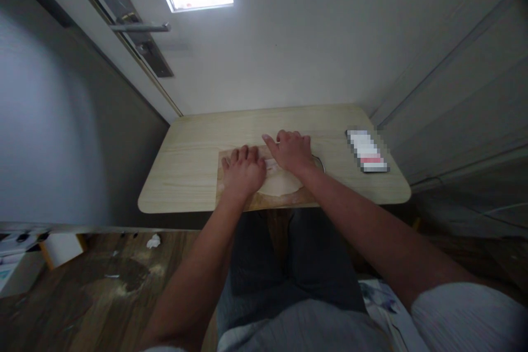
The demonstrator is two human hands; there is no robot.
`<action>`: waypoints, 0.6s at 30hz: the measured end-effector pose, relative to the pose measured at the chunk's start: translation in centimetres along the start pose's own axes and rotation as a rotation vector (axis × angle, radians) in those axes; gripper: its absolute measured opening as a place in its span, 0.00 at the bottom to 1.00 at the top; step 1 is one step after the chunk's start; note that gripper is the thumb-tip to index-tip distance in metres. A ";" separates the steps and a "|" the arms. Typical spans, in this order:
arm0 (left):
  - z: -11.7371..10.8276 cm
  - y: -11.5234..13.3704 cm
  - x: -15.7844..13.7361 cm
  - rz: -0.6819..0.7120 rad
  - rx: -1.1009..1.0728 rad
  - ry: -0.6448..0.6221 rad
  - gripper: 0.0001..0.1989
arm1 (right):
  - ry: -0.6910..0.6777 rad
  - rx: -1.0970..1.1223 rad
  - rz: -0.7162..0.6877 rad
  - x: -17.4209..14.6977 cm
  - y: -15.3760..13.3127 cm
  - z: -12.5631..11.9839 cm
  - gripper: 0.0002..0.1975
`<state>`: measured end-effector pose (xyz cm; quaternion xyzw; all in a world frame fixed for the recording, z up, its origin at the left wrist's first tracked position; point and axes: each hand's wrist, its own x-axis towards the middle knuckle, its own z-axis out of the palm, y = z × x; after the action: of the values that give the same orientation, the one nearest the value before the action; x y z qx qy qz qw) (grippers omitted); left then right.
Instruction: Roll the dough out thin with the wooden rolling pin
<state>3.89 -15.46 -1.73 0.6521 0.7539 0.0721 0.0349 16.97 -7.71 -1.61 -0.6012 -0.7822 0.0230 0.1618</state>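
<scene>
1. Fingers of the left hand lie spread, slightly bent; those of the right hand curve forward, thumb held out. Neither hand looks closed, though what sits beneath the palms is hidden.
2. A pale table bears the work.
3. At its near edge lies a wooden board.
4. On that board, below and between the hands, is a pale sheet, probably dough: already flattened and roughly rounded. How much shaping is left cannot be told.
5. A phone rests to the right, apart.
</scene>
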 end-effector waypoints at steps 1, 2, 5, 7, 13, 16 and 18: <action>0.0 0.0 0.1 0.004 0.000 0.002 0.25 | 0.002 0.002 0.005 0.1 0.0 0.0 0.38; 0.0 0.0 0.2 0.008 0.000 0.006 0.25 | 0.002 0.002 0.010 0.2 -0.1 0.0 0.38; -0.1 0.0 0.4 0.011 -0.003 0.020 0.25 | 0.001 0.007 0.018 0.5 -0.1 0.0 0.39; -0.3 0.0 0.4 0.009 -0.011 0.023 0.24 | 0.001 0.011 0.028 0.6 -0.2 0.0 0.40; -0.6 -0.1 0.6 0.020 0.007 0.041 0.23 | 0.015 0.019 0.045 1.0 -0.3 -0.1 0.40; -0.5 -0.2 0.7 0.036 0.027 0.072 0.22 | -0.005 0.029 0.061 1.3 -0.4 -0.1 0.40; -0.5 -0.4 0.9 0.041 0.040 0.068 0.22 | -0.012 0.034 0.074 1.6 -0.4 -0.2 0.40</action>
<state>3.35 -14.64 -1.29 0.6650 0.7425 0.0800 -0.0055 16.26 -6.40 -0.96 -0.6269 -0.7597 0.0460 0.1663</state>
